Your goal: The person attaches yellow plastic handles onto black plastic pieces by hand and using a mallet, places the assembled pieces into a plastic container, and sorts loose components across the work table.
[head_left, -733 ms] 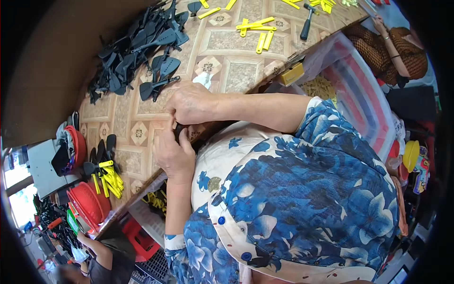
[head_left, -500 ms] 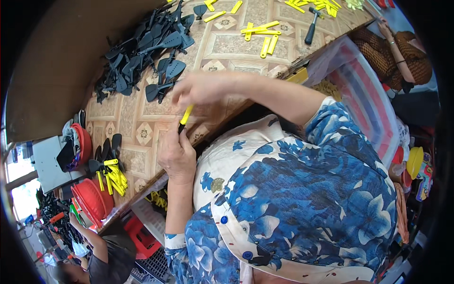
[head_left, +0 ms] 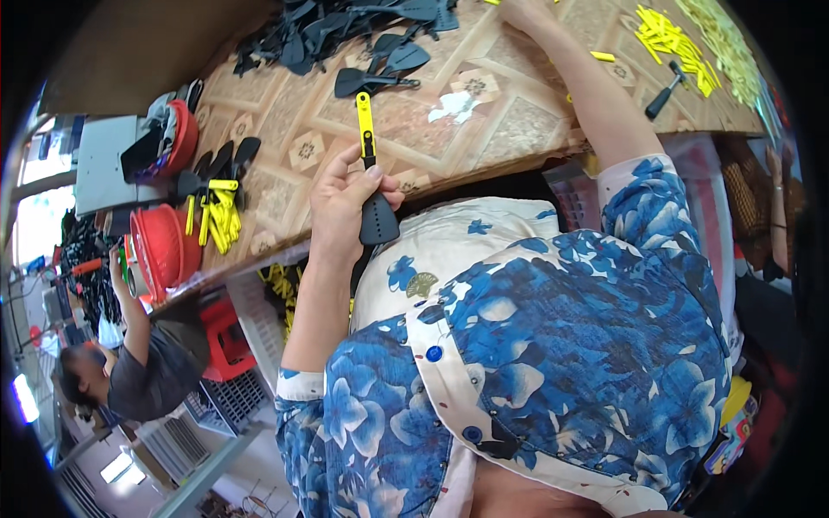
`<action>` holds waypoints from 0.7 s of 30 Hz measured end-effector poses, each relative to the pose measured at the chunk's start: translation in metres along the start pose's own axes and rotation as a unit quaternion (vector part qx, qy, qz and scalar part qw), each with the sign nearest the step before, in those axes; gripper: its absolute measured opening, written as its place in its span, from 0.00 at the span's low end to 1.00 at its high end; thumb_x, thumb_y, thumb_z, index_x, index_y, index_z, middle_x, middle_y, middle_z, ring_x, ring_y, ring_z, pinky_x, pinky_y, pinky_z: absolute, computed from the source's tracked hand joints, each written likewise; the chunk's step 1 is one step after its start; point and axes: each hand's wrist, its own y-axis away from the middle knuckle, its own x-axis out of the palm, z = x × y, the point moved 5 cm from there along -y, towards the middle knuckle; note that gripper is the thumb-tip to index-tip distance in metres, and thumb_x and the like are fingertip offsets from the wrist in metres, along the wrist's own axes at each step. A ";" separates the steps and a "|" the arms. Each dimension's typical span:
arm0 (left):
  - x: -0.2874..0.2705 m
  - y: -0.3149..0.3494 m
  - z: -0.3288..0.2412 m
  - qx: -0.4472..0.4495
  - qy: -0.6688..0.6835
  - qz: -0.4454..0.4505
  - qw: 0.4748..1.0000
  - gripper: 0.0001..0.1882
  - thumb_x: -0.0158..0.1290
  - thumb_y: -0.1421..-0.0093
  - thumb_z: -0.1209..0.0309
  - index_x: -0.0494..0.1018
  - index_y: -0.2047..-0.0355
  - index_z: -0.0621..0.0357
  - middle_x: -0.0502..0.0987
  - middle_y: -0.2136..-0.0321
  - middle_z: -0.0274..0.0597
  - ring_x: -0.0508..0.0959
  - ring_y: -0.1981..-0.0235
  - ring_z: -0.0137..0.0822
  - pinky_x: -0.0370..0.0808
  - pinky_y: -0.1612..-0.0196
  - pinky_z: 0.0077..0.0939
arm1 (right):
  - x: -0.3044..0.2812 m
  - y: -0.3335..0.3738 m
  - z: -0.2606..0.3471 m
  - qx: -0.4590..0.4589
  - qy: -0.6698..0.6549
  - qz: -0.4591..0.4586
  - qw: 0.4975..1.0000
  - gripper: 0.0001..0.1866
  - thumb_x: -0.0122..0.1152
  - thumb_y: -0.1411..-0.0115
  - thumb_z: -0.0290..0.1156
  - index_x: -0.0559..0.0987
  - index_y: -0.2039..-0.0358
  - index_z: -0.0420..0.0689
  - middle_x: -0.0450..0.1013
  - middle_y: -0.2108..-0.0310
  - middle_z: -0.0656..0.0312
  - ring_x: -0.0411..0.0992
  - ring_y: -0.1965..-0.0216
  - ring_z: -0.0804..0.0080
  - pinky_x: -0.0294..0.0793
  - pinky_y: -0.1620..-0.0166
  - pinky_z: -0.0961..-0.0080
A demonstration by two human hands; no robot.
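Observation:
My left hand (head_left: 345,194) is closed around a small spatula with a slotted black blade (head_left: 378,221) and a yellow handle piece (head_left: 364,116). The blade hangs below my fingers, and the yellow end points away from me over the table. My right hand (head_left: 523,12) reaches to the far side, close to a bit of yellow at the picture's upper edge. Its fingers are partly cut off there. Loose black spatula parts (head_left: 376,81) lie just beyond the held spatula, in front of a larger black heap (head_left: 319,30).
Finished-looking yellow-and-black spatulas (head_left: 220,216) lie at the table's left end by red bowls (head_left: 164,250). A hammer (head_left: 665,91) and a pile of yellow strips (head_left: 673,43) are at the right. Another person (head_left: 151,371) sits at lower left. The table (head_left: 509,129) has a patterned top.
My right hand has left my left hand and stretched to the far side of the table. My left hand has turned, and the black blade now shows. The view has shifted.

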 end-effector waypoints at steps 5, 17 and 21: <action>-0.007 -0.006 0.013 -0.060 0.042 0.016 0.997 0.21 0.53 0.36 0.76 0.64 0.44 0.65 0.79 0.72 0.49 0.82 0.75 0.40 0.83 0.71 0.34 | -0.008 0.020 0.020 -0.081 0.012 0.032 0.996 0.11 0.57 0.44 0.29 0.83 0.65 0.39 0.78 0.65 0.42 0.78 0.60 0.46 0.75 0.58 0.53; -0.005 -0.010 0.015 -0.112 0.020 0.036 0.993 0.22 0.54 0.36 0.74 0.65 0.43 0.65 0.80 0.72 0.48 0.83 0.75 0.39 0.82 0.74 0.29 | -0.066 0.129 0.162 -0.240 -0.386 0.292 0.842 0.08 0.58 0.39 0.27 0.82 0.60 0.43 0.81 0.66 0.56 0.78 0.68 0.69 0.75 0.64 0.68; -0.005 -0.011 0.017 -0.113 0.042 0.066 0.991 0.20 0.55 0.37 0.72 0.67 0.46 0.63 0.80 0.72 0.46 0.83 0.75 0.38 0.84 0.74 0.28 | -0.064 0.148 0.199 -0.326 -0.365 0.279 0.826 0.05 0.62 0.42 0.26 0.82 0.66 0.43 0.79 0.73 0.57 0.76 0.73 0.67 0.73 0.68 0.68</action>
